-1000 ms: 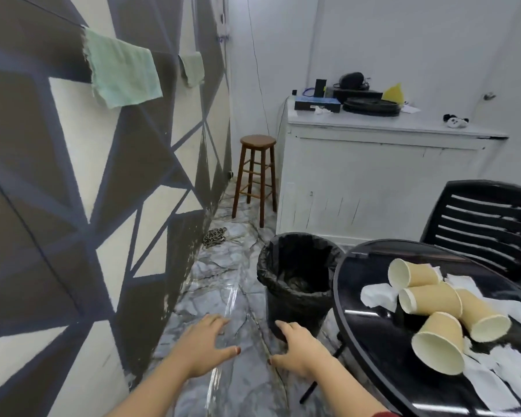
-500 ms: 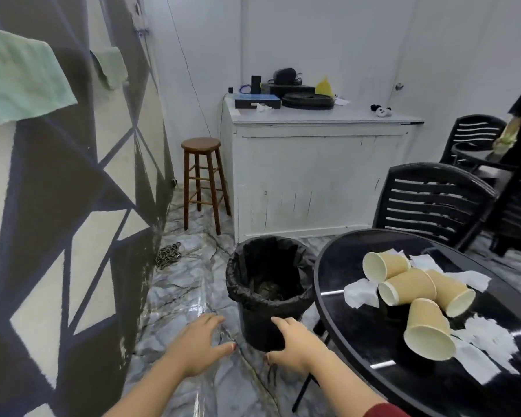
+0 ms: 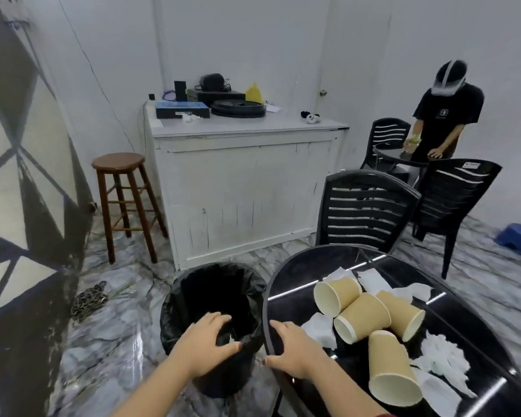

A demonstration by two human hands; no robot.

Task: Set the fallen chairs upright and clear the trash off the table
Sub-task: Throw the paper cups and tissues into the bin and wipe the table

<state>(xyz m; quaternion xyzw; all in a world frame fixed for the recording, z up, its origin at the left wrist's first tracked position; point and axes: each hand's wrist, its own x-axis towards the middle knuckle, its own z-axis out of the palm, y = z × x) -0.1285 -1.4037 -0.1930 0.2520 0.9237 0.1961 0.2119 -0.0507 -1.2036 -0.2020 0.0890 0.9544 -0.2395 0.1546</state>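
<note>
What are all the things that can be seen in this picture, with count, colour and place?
paper cups: four, tan, lying on the table
torn tissues: several, white, around the cups
table: one, black, round, right foreground
trash bin: one, black liner, left of the table
chairs: three, black, upright, behind the table
stool: one, brown wood, by the cabinet
cabinet: one, white, centre back
chain: one, dark, on the floor
other person: one, black shirt, far right
left hand: over the bin
right hand: over the table edge

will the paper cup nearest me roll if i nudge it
The nearest paper cup lies on its side on the glossy black table, so it would likely roll in a curve, being tapered. It looks empty, so probably light and easily crushed.
</note>
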